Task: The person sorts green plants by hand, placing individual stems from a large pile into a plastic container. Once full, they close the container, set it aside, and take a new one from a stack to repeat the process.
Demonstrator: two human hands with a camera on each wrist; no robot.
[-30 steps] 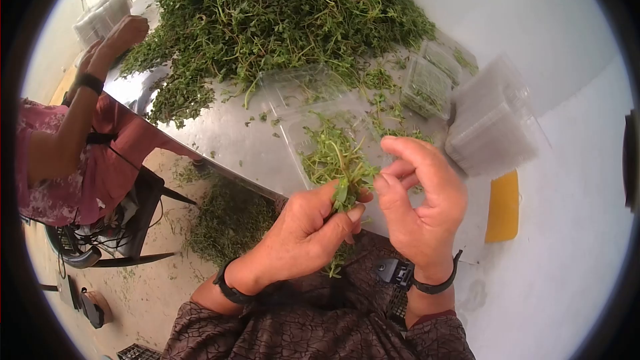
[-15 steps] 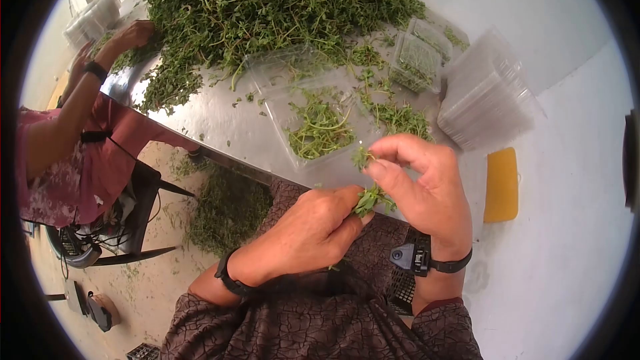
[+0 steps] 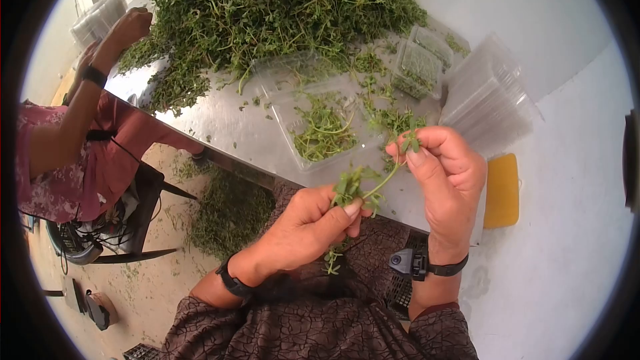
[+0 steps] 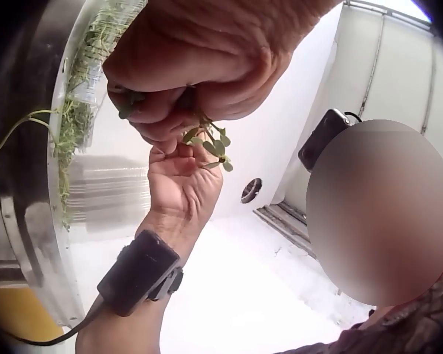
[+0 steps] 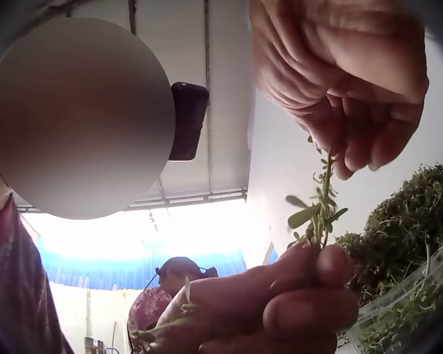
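In the head view my left hand (image 3: 310, 223) holds a small bunch of leafy green sprigs (image 3: 348, 187) between thumb and fingers, with one leafy tip hanging below. My right hand (image 3: 448, 183), to its right and a little higher, pinches the leafy end of a stem (image 3: 387, 179) that runs across to the left hand. The right wrist view shows the upright leafy stem (image 5: 323, 199) between both hands. Just beyond them, on the metal table (image 3: 233, 133), lies an open clear plastic container (image 3: 283, 117) with loose sprigs (image 3: 323, 130) inside.
A large heap of greens (image 3: 280, 13) covers the far table. Filled clear boxes (image 3: 417, 70) and a stack of clear containers (image 3: 487, 93) stand at the right, above a yellow panel (image 3: 502, 190). Another person (image 3: 60, 153) sits at the left; greens (image 3: 227, 217) lie on the floor.
The right hand closed in on the left hand with a small leafy piece, then drew away up and right. A stem now stretches between the hands. The left hand keeps its bunch.
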